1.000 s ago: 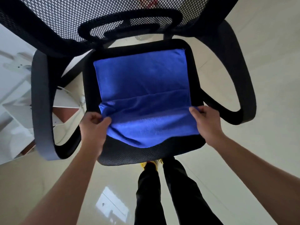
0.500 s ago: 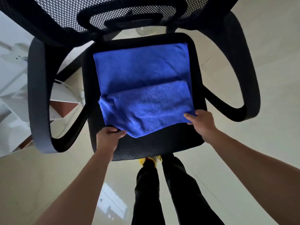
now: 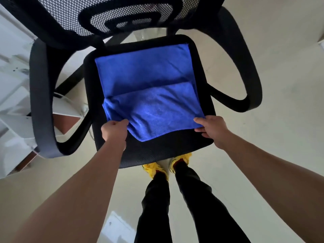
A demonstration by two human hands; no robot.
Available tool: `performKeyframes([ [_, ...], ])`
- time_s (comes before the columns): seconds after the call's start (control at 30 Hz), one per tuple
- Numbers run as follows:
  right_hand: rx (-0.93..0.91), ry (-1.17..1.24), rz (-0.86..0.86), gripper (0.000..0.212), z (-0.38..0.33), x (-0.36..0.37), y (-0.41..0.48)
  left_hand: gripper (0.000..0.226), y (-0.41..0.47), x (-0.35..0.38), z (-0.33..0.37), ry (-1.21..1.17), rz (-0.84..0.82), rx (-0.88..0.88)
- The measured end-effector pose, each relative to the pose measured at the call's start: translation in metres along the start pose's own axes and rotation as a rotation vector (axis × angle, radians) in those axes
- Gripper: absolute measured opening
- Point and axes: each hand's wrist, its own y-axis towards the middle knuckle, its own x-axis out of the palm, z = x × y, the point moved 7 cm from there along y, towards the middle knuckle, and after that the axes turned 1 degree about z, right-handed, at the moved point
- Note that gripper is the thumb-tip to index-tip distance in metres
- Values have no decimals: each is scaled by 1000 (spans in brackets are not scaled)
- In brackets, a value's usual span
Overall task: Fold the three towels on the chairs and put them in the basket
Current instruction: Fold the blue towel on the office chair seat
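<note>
A blue towel [image 3: 149, 95], part-folded on the chair seat [image 3: 157, 153] at centre frame, is pinched at its near corners by the left hand [image 3: 114, 130] and right hand [image 3: 212, 128]; the fold is judged unfinished, with edges to be aligned next

The left hand [image 3: 114, 131] and right hand [image 3: 211, 128] have drawn the towel [image 3: 145, 81] fold back onto the seat [image 3: 157, 151].

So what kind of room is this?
Probably an office or study: a black mesh-backed office chair under the blue towel, a glossy pale floor, and white furniture on the left.
</note>
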Motion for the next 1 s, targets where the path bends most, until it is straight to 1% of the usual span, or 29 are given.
performKeyframes([
  [0.03,1,22,4,13,1,1,-3,17,-2,0,-3,-66,-17,-12],
  [0.13,9,69,-6,12,7,4,-9,31,-11,15,-12,-206,-194,-80],
  [0.2,11,82,-9,10,14,3,-13,29,-16,20,-18,-247,-255,-98],
  [0.27,18,105,2,10,22,-2,-17,23,-22,17,-24,-267,-276,-102],
  [0.37,55,147,40,16,40,-15,-25,17,-34,-4,-39,-247,-268,-86],
  [0.5,54,205,63,12,66,-32,-44,12,-57,-39,-67,-194,-252,-23],
  [0.6,27,175,57,12,91,-44,-67,12,-80,-62,-92,-187,-173,15],
  [0.67,7,150,56,11,115,-54,-89,11,-102,-76,-117,-232,-122,-2],
  [0.77,-3,138,45,13,153,-67,-115,18,-131,-91,-153,-257,-83,-10],
  [0.9,1,131,29,11,204,-87,-149,27,-168,-115,-209,-213,-40,0],
  [1.0,7,120,22,12,242,-101,-174,21,-194,-133,-253,-142,-51,-5],
])
